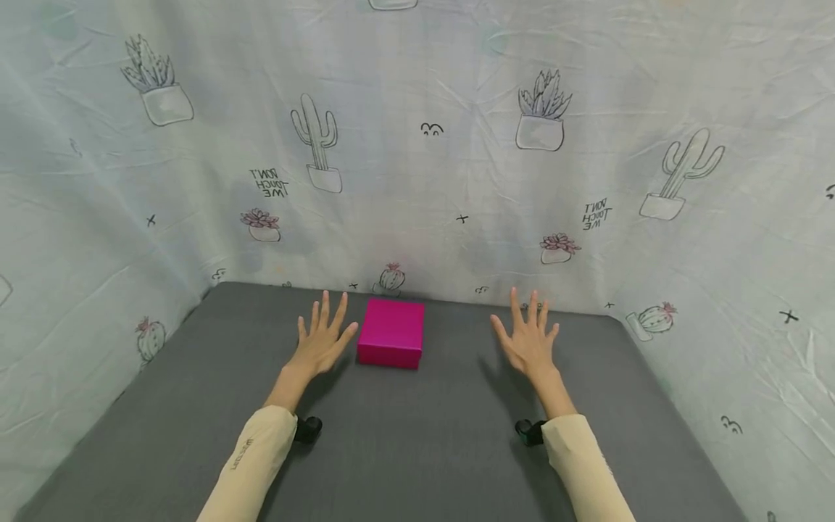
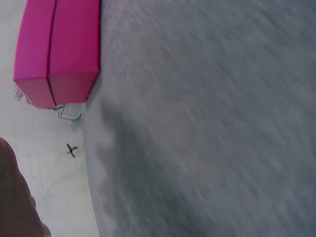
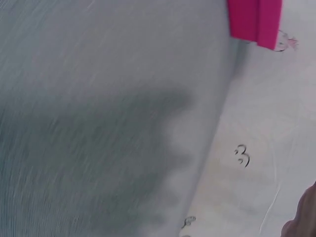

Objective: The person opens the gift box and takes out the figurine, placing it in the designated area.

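Observation:
A bright pink lidded box (image 1: 391,330) sits on the grey table near its back edge. To the left of it, my left hand (image 1: 318,346) is held over the table with fingers spread and palm down, the thumb pointing toward the box. My right hand (image 1: 530,346) hovers farther off on the box's right, its fingers also spread and holding nothing. The left wrist view shows the pink box (image 2: 74,54) from the side, with a seam between lid and base. In the right wrist view only a corner of the box (image 3: 254,22) shows at the top.
The grey tabletop (image 1: 404,449) bears shadows of both hands. Behind it and along both sides hangs a pale curtain (image 1: 417,181) printed with cacti and potted plants. A black wrist camera (image 1: 308,430) is strapped at the left cuff, another black camera (image 1: 530,433) at the right.

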The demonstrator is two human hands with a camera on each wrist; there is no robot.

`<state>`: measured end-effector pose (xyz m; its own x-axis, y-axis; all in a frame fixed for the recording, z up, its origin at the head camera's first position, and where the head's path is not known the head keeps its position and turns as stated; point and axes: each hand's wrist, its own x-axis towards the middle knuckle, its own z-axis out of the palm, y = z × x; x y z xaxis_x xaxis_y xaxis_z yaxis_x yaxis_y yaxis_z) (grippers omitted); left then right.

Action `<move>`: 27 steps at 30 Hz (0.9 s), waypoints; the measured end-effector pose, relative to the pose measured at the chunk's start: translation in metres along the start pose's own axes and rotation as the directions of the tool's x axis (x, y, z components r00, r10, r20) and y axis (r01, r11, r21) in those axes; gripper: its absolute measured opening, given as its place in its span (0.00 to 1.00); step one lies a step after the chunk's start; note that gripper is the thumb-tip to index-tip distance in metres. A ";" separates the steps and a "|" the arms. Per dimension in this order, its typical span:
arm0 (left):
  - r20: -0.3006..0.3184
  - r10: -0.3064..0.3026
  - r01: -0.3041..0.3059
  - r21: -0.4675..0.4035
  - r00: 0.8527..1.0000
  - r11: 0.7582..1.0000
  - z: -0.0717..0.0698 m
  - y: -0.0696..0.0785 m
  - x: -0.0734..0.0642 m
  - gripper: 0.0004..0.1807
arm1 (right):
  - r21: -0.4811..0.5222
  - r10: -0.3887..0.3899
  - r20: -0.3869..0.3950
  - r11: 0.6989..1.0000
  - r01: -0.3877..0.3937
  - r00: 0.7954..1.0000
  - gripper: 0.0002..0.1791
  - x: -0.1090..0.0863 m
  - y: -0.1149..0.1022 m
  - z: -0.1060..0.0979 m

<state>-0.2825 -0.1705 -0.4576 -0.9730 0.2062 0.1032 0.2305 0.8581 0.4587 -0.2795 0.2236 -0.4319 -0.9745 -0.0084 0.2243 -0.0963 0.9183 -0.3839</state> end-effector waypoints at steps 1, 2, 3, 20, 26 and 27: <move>0.004 0.006 -0.006 -0.022 1.000 1.000 0.000 0.003 0.003 0.38 | 0.036 0.006 -0.001 0.999 -0.006 1.000 0.42 0.001 -0.003 0.000; 0.011 0.011 -0.011 -0.046 1.000 0.999 0.000 0.006 0.005 0.38 | 0.074 0.012 -0.003 0.997 -0.012 1.000 0.42 0.001 -0.007 0.001; 0.017 0.023 -0.021 -0.086 1.000 0.996 0.000 0.009 0.007 0.38 | 0.119 0.017 -0.006 0.993 -0.016 1.000 0.42 0.002 -0.010 0.002; 0.116 0.158 -0.054 -0.617 0.981 0.785 0.015 0.032 0.023 0.46 | 0.889 -0.216 0.167 0.455 -0.052 0.962 0.35 0.005 -0.026 0.027; 0.195 0.131 0.033 -0.665 0.972 0.746 0.015 0.031 0.024 0.54 | 0.956 -0.342 0.271 0.209 -0.208 0.900 0.37 0.011 -0.037 0.038; 0.210 0.124 0.049 -0.665 0.970 0.745 0.015 0.031 0.024 0.55 | 0.946 -0.351 0.290 0.244 -0.212 0.890 0.39 0.012 -0.040 0.040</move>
<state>-0.2986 -0.1322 -0.4540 -0.9138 0.4053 -0.0283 0.1205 0.3369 0.9338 -0.2950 0.1712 -0.4495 -0.8926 -0.4447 0.0743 -0.0083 -0.1484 -0.9889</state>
